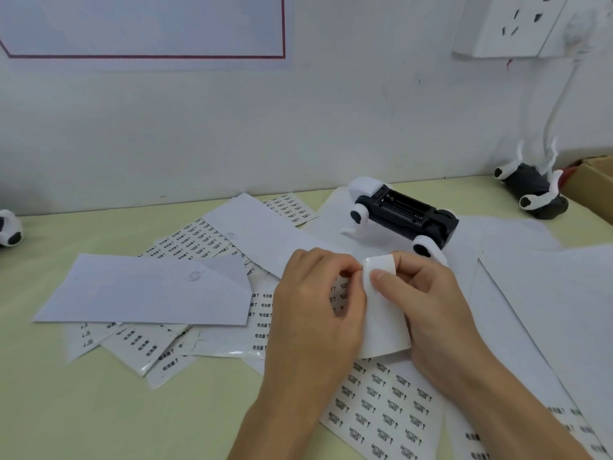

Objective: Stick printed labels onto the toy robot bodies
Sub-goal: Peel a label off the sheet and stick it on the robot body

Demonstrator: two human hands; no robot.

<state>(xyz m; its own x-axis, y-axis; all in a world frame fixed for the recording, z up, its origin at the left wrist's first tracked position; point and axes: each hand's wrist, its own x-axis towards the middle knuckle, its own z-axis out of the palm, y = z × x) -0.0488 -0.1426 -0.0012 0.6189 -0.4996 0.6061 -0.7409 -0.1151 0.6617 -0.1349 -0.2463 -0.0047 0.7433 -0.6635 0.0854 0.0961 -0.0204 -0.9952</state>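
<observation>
The table [83, 410] carries a litter of label sheets [381, 410] and blank backing papers [142, 290]. At its far right edge sits a cardboard box [593, 184]; its contents cannot be seen. Behind the hands, a toy robot [403, 215] lies belly-up on the sheets, its battery bay open. Another toy [530, 190] lies left of the box. In front of the robot, the right hand [431, 303] grips a curled strip [381, 313], thumb clamped on it. The left hand [315, 310] pinches at the strip's upper edge, fingertips together.
</observation>
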